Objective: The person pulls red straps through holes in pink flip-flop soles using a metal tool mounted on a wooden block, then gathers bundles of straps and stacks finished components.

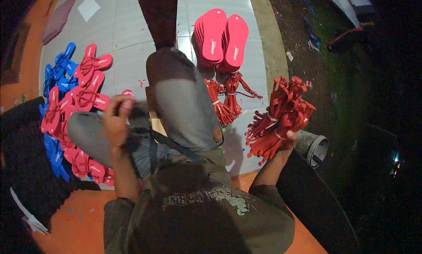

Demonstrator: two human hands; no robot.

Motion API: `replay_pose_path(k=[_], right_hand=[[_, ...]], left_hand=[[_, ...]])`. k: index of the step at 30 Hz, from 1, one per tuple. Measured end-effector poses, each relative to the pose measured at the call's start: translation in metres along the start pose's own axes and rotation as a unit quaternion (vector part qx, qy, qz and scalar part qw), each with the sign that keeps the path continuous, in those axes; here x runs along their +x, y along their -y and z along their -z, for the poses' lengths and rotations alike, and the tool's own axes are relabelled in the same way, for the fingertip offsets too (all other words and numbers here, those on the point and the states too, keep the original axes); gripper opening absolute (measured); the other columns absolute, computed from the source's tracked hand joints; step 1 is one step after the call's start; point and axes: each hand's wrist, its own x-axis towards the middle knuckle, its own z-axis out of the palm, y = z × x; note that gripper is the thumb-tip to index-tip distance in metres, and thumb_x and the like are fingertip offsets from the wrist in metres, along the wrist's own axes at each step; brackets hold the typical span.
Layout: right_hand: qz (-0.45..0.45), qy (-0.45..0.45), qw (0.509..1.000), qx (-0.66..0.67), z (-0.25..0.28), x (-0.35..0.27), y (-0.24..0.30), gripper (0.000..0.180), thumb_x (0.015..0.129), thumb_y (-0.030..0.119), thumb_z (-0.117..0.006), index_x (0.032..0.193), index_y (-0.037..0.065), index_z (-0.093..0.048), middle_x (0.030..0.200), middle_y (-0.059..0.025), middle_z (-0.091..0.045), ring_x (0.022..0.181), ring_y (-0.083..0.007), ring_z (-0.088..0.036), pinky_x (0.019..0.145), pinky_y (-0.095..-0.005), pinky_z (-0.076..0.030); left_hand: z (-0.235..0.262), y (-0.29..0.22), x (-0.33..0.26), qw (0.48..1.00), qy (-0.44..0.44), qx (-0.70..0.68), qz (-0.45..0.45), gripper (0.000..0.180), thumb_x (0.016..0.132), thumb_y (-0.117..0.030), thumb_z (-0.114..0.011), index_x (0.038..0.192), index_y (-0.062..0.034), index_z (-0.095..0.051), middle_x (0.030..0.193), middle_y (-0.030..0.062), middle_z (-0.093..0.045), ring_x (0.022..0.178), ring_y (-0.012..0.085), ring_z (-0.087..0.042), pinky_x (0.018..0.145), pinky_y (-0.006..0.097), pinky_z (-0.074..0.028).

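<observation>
scene: person sits on tiled floor [127, 30], knees up, night outside, dark at right.
left hand: left hand [115, 117] raised over left knee, fingers pinched shut on a small pink piece [128, 99]; looks like a sandal part, blurred, can't tell more.
right hand: right hand [288, 137] out to the right, clenched around a bundle of red straps [281, 115], bundle held up off the floor.
done: pile of finished sandals [81, 104], red and blue, straps fitted, lying at left beside the left leg; a good number judged complete.
left: stack of bare red soles [222, 38] far centre, no straps on them; two more tied strap bundles [226, 100] on the floor just near of the soles.
progress: judged partway through, plenty of soles and straps not yet joined.
other: grey round container [314, 146] near right, just beside the held bundle.
</observation>
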Motion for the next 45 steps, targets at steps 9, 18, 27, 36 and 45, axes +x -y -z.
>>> replay_pose_path(k=[9,18,27,36,45], right_hand=[[0.141,0.280,0.793,-0.522,-0.260,0.022,-0.020,0.071,0.064,0.034,-0.071,0.116,0.000,-0.039,0.123,-0.0224,-0.035,0.109,-0.0360,-0.041,0.086,-0.0401,-0.040],[0.120,-0.064,0.692,-0.709,0.108,0.146,-0.146,0.058,0.065,0.019,-0.063,0.116,0.000,-0.044,0.113,-0.0225,-0.047,0.108,-0.0359,-0.042,0.092,-0.0416,-0.033],[-0.134,-0.119,0.670,-0.720,0.108,0.091,-0.179,0.033,0.070,0.028,-0.063,0.088,0.002,-0.056,0.072,-0.0131,-0.060,0.059,-0.0305,-0.054,0.061,-0.0393,-0.043],[-0.236,-0.108,0.897,-0.357,-0.002,0.029,-0.095,0.027,0.082,0.027,-0.055,0.086,0.000,-0.055,0.057,-0.0006,-0.048,0.046,-0.0076,-0.044,0.043,-0.0215,-0.037],[-0.245,-0.048,0.837,-0.488,-0.119,0.028,-0.023,0.020,0.075,0.015,-0.062,0.083,0.000,-0.051,0.059,-0.0011,-0.049,0.051,-0.0113,-0.046,0.048,-0.0255,-0.040]], left_hand=[[-0.078,0.040,-0.029,0.892,0.212,-0.393,0.069,0.066,0.068,-0.039,-0.066,0.119,-0.0067,-0.040,0.108,0.0096,-0.051,0.097,0.0190,-0.050,0.086,0.032,-0.040],[-0.041,0.044,-0.019,0.796,0.051,-0.592,0.115,0.062,0.072,-0.045,-0.059,0.117,-0.0071,-0.042,0.107,0.0091,-0.052,0.096,0.0202,-0.051,0.085,0.034,-0.042],[0.001,0.079,0.128,0.750,-0.042,-0.659,0.040,0.060,0.076,-0.052,-0.052,0.116,-0.0075,-0.045,0.106,0.0086,-0.053,0.095,0.0215,-0.052,0.083,0.036,-0.044],[-0.007,0.177,0.220,0.791,-0.103,-0.589,0.131,0.053,0.079,-0.049,-0.051,0.111,-0.0066,-0.048,0.100,0.0071,-0.055,0.091,0.0204,-0.053,0.081,0.037,-0.044],[-0.003,0.230,0.204,0.903,-0.277,-0.177,0.275,0.054,0.079,-0.037,-0.054,0.114,0.0027,-0.042,0.105,0.0147,-0.052,0.101,0.0257,-0.048,0.088,0.037,-0.036]])
